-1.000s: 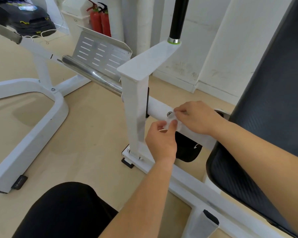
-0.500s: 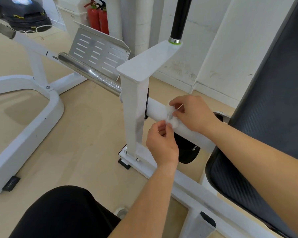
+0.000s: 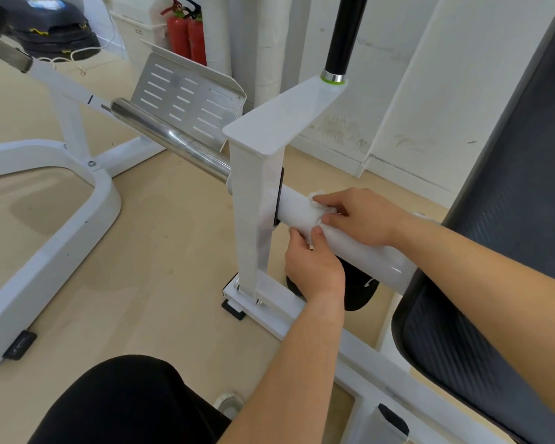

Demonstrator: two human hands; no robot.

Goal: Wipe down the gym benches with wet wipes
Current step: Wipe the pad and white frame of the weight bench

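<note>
A white wet wipe [image 3: 312,216] is draped over the white round bar [image 3: 362,251] of the gym machine, just right of the white upright post [image 3: 253,200]. My right hand [image 3: 361,216] lies on top of the bar and pinches the wipe's upper edge with curled fingers. From below, my left hand [image 3: 313,262] grips the wipe's lower part, thumb on the bar. The black padded bench back [image 3: 507,225] fills the right side, beside my right forearm.
A chrome sleeve [image 3: 170,139] sticks out left of the post, with a perforated metal footplate [image 3: 186,100] behind it. Another machine's white frame [image 3: 52,225] curves across the floor at left. Two red fire extinguishers [image 3: 186,36] stand by the wall. My black-clad knee [image 3: 122,402] is at the bottom.
Both hands have slid the wipe leftwards along the white bar toward the upright post, and the wipe now wraps more of the bar. The bolt seen earlier on the bar is covered.
</note>
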